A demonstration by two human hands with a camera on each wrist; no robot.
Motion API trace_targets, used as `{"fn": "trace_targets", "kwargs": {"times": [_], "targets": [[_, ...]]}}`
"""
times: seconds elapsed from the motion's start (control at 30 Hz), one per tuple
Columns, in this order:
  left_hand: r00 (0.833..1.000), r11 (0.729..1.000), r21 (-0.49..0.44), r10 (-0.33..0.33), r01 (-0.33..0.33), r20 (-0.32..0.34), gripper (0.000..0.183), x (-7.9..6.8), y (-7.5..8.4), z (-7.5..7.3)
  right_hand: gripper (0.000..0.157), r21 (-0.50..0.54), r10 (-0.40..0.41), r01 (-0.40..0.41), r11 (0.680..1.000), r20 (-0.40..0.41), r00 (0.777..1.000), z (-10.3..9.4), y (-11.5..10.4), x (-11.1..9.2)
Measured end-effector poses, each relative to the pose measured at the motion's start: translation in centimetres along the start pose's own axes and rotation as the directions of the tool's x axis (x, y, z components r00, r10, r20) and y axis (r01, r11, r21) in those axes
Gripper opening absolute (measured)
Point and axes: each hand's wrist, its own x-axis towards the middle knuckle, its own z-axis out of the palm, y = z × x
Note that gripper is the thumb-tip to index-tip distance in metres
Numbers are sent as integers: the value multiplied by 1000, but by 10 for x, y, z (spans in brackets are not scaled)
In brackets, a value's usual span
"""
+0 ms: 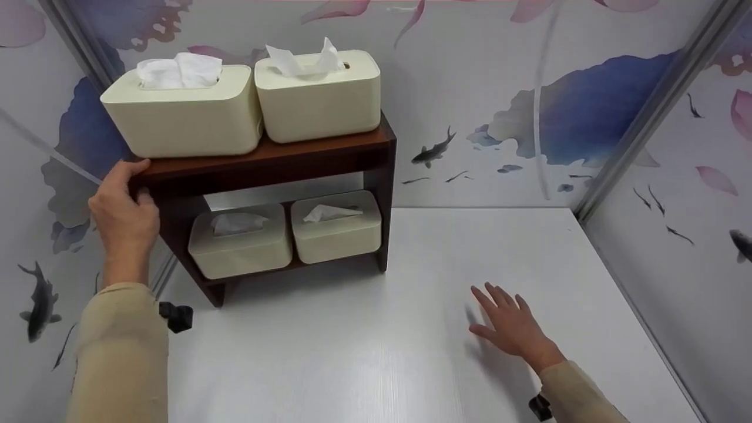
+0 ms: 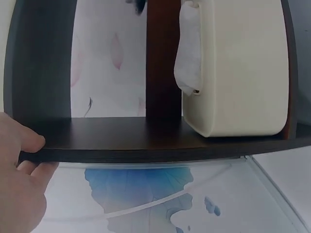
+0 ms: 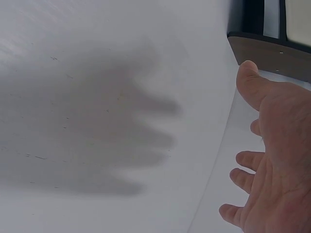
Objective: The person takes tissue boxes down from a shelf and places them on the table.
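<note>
A dark brown two-tier wooden shelf (image 1: 282, 163) stands on the white table at the left. My left hand (image 1: 124, 214) grips its upper left corner, thumb and fingers on either side of the side panel's edge (image 2: 121, 155). Two cream tissue boxes, one at left (image 1: 194, 126) and one at right (image 1: 323, 111), sit on the top board with white tissues poking out. Two more, a left box (image 1: 249, 256) and a right box (image 1: 343, 239), occupy the lower tier. My right hand (image 1: 511, 326) hovers over the table to the right of the shelf, fingers spread, holding nothing.
The white table (image 1: 446, 364) reaches to a back wall (image 1: 458, 88) painted with fish and petals. A metal-framed side panel (image 1: 693, 235) borders it on the right, and another patterned panel (image 1: 35, 194) stands close beside my left arm.
</note>
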Motion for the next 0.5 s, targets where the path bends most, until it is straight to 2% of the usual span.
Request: {"fn": "trace_targets", "kwargs": {"times": [0.23,0.5], "targets": [[996,996,21,88,-87,-9,39,0,-5,-1,75,0,11,-11,1000,15,1000,1,-1,0],[982,983,-2,185,-185,-22,40,-1,2,7,74,6,-2,2,1000,18,1000,-4,-6,3]]}}
